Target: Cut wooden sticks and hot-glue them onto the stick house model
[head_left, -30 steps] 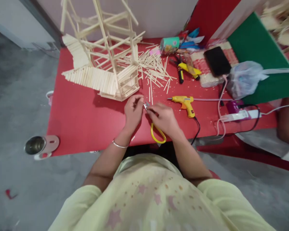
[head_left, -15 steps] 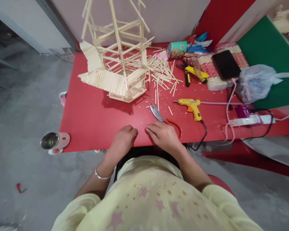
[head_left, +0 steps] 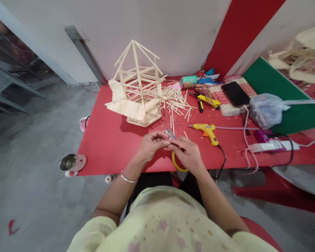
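Observation:
My left hand (head_left: pixel 152 144) and my right hand (head_left: pixel 187 153) meet above the front of the red table, fingertips close together. The left thumb and fingers are pinched; anything small between them cannot be made out. My right hand is closed around scissors (head_left: pixel 180 167), whose yellow handle loop shows below the palm and whose metal blades point away from me, partly hidden by the fingers. Beyond the hands stands a tower-like model of thin wooden sticks (head_left: pixel 131 108), with loose sticks (head_left: pixel 176 101) heaped beside it. A yellow glue gun (head_left: pixel 207 132) lies right of my hands.
A metal-lined mug (head_left: pixel 80 162) sits at the left table corner. Toward the right are pliers (head_left: pixel 200 103), packs of sticks (head_left: pixel 229 106), a black phone (head_left: pixel 235 93), a plastic bag (head_left: pixel 267 110), a power strip (head_left: pixel 267 146) and cables. A green board (head_left: pixel 286 91) stands behind them.
Both hands have lifted from the table edge and come together. The scissors have turned, their handle now nearer me under my right hand. The view has tilted up, showing the whole model.

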The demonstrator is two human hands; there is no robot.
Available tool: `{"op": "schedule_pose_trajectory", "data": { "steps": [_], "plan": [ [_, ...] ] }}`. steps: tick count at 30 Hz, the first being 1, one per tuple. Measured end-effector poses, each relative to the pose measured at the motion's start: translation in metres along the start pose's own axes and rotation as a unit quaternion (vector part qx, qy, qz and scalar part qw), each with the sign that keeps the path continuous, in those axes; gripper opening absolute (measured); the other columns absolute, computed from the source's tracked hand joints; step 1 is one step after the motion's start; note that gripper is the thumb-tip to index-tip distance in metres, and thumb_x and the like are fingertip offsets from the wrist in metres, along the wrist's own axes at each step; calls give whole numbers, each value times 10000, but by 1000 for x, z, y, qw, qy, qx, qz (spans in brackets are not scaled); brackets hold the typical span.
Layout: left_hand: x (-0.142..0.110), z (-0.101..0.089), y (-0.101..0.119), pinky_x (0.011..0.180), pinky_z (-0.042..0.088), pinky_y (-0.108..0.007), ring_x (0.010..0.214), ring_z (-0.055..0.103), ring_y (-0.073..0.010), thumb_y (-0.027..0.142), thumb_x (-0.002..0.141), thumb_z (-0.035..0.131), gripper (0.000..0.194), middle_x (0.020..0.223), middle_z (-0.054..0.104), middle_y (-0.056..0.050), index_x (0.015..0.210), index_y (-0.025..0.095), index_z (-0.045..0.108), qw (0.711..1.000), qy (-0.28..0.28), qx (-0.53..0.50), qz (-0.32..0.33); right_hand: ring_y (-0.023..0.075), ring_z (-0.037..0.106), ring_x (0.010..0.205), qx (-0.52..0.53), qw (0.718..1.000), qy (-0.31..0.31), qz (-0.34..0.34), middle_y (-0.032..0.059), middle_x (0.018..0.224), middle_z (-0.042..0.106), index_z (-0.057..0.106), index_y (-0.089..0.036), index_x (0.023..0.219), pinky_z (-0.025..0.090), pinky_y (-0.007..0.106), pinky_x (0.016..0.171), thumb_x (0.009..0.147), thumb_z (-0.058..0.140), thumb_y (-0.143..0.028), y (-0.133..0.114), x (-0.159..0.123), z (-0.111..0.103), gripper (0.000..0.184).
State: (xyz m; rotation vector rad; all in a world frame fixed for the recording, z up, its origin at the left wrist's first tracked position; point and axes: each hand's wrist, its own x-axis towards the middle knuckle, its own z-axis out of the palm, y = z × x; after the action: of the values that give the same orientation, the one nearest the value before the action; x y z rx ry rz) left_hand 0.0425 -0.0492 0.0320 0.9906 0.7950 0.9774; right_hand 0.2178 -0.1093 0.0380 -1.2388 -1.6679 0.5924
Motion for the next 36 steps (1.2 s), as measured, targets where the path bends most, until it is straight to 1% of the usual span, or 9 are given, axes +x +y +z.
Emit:
{"op": "schedule_pose_trajectory", "data": {
  "steps": [4, 9, 14, 20, 25, 29, 31, 34, 36],
  "plan": [
    [4, 12, 10, 637, 578, -246, 655, 682, -116, 289, 565, 971, 369, 876, 762, -60, 772, 131, 709, 999, 11, -40, 21, 124, 688, 807, 36, 999, 12, -31, 9, 909, 733, 798, -292, 1110, 539, 246, 729, 941, 690, -231, -8, 16, -7, 209],
    [1, 5, 12, 604, 576, -245, 578, 671, -116, 319, 551, 983, 400, 730, 732, -31, 744, 124, 691, 995, 15, -102, -6, 123, 673, 810, 28, 998, -18, -52, 8, 896, 716, 791, -273, 1109, 524, 257, 735, 952, 676, -219, -15, 24, -5, 203],
    [-5, -9, 16, 525, 564, -233, 573, 653, -121, 471, 651, 923, 435, 688, 694, -28, 788, 117, 710, 994, 2, -106, -34, 134, 654, 789, -9, 1000, -17, -23, 19, 870, 708, 784, -229, 1008, 505, 269, 712, 978, 638, -274, -23, 37, 6, 156],
    [-2, -15, 24, 428, 510, -212, 490, 602, -103, 452, 616, 940, 449, 668, 679, -23, 823, 114, 727, 995, -29, -83, -40, 160, 661, 800, -49, 999, -17, 9, 29, 869, 718, 777, -229, 984, 526, 302, 751, 988, 609, -367, -35, 49, 13, 218],
    [2, -7, 21, 427, 471, -184, 487, 590, -83, 426, 648, 923, 398, 668, 687, -22, 810, 116, 731, 992, -13, -120, -41, 195, 698, 917, -130, 989, 16, 73, 64, 1008, 756, 761, -220, 1118, 542, 338, 849, 1017, 520, -431, -1, 36, -18, 336],
    [8, 0, 12, 415, 446, -170, 500, 587, -76, 385, 643, 922, 370, 690, 699, -22, 832, 120, 746, 984, 11, -153, -87, 272, 669, 1042, -389, 895, 62, 209, 152, 1228, 700, 694, -178, 1281, 518, 403, 891, 952, 548, -392, 50, 5, -68, 418],
    [12, 5, 6, 419, 447, -170, 506, 586, -74, 372, 644, 920, 362, 694, 701, -24, 838, 118, 752, 983, 13, -156, -94, 274, 660, 1047, -424, 868, 72, 247, 166, 1221, 695, 683, -157, 1286, 508, 394, 890, 944, 537, -376, 64, -9, -82, 432],
    [18, 14, 0, 429, 450, -172, 514, 586, -74, 359, 642, 922, 352, 689, 699, -22, 832, 117, 751, 985, 20, -147, -86, 240, 661, 1004, -388, 890, 64, 230, 133, 1136, 719, 688, -156, 1241, 505, 354, 884, 979, 495, -402, 58, -20, -76, 408],
    [21, 20, -3, 435, 449, -173, 513, 583, -72, 360, 646, 921, 347, 679, 694, -17, 829, 121, 747, 987, 32, -136, -75, 235, 654, 1004, -369, 909, 3, 195, 117, 1131, 715, 669, -173, 1269, 510, 342, 885, 975, 526, -437, 39, -22, -58, 421]
  ]
}}
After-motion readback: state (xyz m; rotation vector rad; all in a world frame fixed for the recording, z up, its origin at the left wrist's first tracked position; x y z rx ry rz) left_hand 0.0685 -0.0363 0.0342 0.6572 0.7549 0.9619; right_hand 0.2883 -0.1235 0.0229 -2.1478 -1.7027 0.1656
